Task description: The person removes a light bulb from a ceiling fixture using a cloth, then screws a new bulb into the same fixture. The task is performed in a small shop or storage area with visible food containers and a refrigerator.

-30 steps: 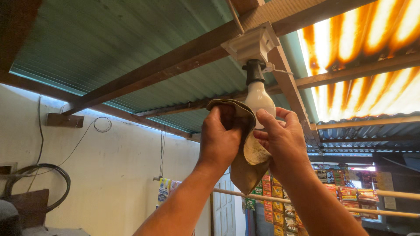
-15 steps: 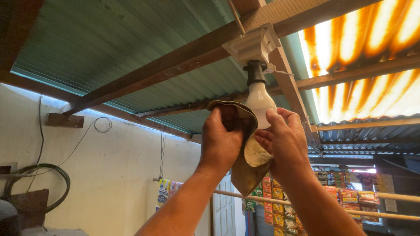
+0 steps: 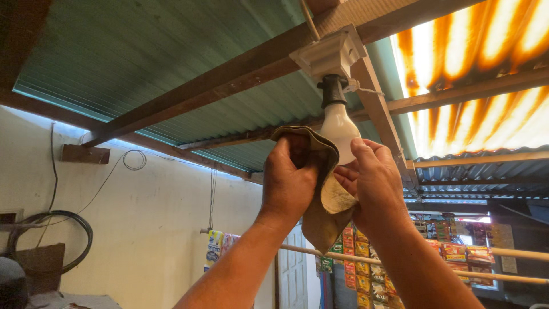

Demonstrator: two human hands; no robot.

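A white light bulb (image 3: 338,127) hangs from a black socket (image 3: 331,91) under a white mounting block (image 3: 329,54) fixed to a wooden roof beam. My left hand (image 3: 287,180) grips a dirty tan cloth (image 3: 323,203) and presses its upper fold against the left side of the bulb. My right hand (image 3: 372,177) cups the lower right of the bulb, fingers against the glass and the cloth. The bulb's underside is hidden behind both hands.
Corrugated green roof sheets (image 3: 143,63) and wooden beams (image 3: 206,94) run overhead, with a bright translucent panel (image 3: 486,51) at right. A pale wall (image 3: 143,223) at left carries looped wires (image 3: 132,163). Hanging strips of snack packets (image 3: 366,269) sit below on a horizontal pole.
My right hand has slid slightly up and around the bulb's lower right side. The left hand and cloth stay almost in place. The view shifted a little.
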